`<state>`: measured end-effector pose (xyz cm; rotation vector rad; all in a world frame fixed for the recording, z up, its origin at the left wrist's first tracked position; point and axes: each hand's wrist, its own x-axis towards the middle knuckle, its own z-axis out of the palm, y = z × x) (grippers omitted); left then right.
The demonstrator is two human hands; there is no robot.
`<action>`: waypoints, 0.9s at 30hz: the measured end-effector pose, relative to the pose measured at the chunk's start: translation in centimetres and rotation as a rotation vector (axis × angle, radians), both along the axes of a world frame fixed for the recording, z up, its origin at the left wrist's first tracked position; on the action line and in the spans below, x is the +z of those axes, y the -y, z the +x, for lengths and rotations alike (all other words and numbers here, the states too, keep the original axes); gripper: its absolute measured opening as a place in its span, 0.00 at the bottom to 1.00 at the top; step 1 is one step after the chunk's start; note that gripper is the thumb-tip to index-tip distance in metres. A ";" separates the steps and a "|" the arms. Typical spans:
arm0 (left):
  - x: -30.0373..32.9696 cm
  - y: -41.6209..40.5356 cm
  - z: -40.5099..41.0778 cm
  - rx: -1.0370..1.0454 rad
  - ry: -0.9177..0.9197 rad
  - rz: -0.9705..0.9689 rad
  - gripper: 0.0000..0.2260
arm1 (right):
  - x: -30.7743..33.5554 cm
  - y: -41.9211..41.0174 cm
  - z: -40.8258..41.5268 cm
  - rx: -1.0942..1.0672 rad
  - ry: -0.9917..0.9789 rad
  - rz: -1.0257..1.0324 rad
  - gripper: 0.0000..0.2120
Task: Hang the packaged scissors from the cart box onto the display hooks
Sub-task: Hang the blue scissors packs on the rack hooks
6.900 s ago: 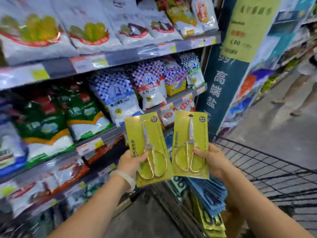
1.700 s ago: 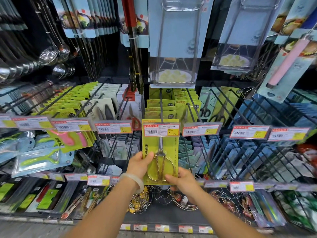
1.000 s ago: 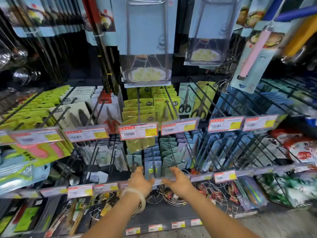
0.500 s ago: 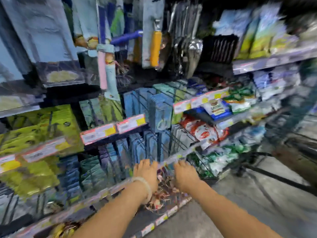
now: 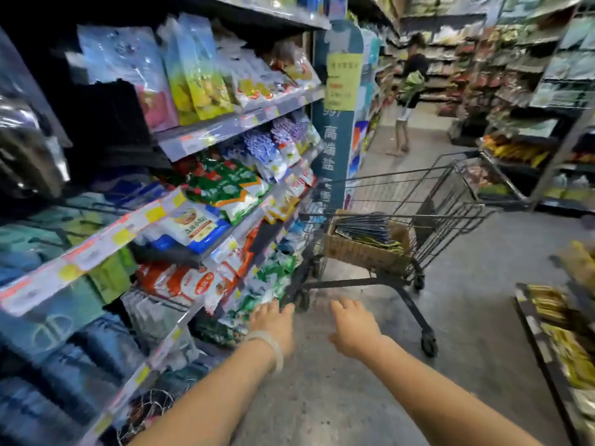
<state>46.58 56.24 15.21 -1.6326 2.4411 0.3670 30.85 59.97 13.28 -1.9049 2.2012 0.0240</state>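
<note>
Two empty hands [image 5: 315,326] short of cart [image 5: 450,201] beside stocked shelves [image 5: 225,130]

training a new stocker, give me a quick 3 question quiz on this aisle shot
1. True or false: both hands hold packaged scissors.
2. Where is the cardboard box? A) on the floor B) in the cart C) on a shelf
3. Which hand wears the pale bracelet?

Key
1. False: the left hand and the right hand are empty and stretched forward.
2. B
3. The left hand.
</note>
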 end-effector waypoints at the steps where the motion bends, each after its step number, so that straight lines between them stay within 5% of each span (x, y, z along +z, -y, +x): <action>1: -0.1 0.8 -1.6 -0.030 -0.001 0.008 0.28 | -0.4 0.2 -1.6 -0.036 0.002 0.002 0.26; 8: -1.5 8.3 -11.5 -0.210 0.021 0.026 0.30 | -2.4 5.2 -10.7 -0.230 0.004 0.052 0.30; 19: 2.6 31.0 -24.5 -0.272 -0.043 -0.020 0.28 | 2.1 26.9 -22.1 -0.277 -0.028 -0.031 0.25; 27: 2.2 40.7 -31.2 -0.323 -0.017 -0.024 0.26 | 1.3 35.5 -28.6 -0.342 0.008 -0.003 0.26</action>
